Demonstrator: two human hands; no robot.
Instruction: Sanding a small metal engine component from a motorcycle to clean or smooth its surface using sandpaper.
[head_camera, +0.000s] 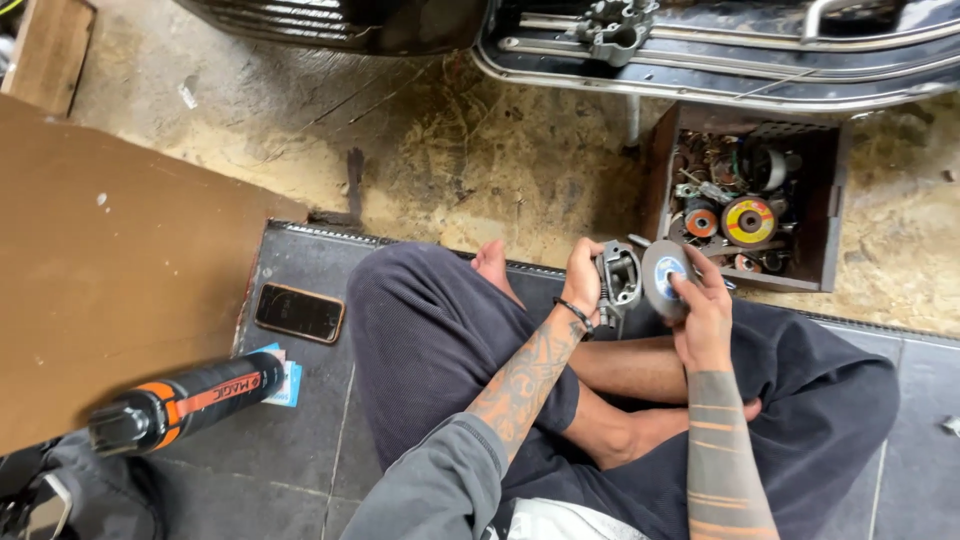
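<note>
Left hand: my left hand (583, 280) sits just right of the frame's centre, fingers clamped round the grey metal housing (618, 280), a small cast engine-type part held above my crossed legs.
Right hand: my right hand (700, 300) is just beside it to the right, fingers pinched on the rim of the grey disc (663, 272), which has a pale blue label in its middle.
How they meet: the disc stands on edge, close against the housing's right side; whether they actually touch I cannot tell.
Housing, handling: I judge it stiff, fairly heavy for its size and probably oily, so a full wrap around the body is the safe hold, not the thin lugs.
Disc, handling: it looks light, rigid and rather brittle with a gritty face; holding it by the rim keeps my skin off the abrasive side.
Lower left of frame: a black and orange spray can (185, 400) lies on its side on the dark mat (310, 400), next to some blue cards.
Left of centre: a phone (299, 313) lies flat on the mat.
Upper right: an open wooden box (828, 210) of discs and small parts stands on the dirty concrete floor (480, 160), below a vehicle's chrome-trimmed edge.
</note>
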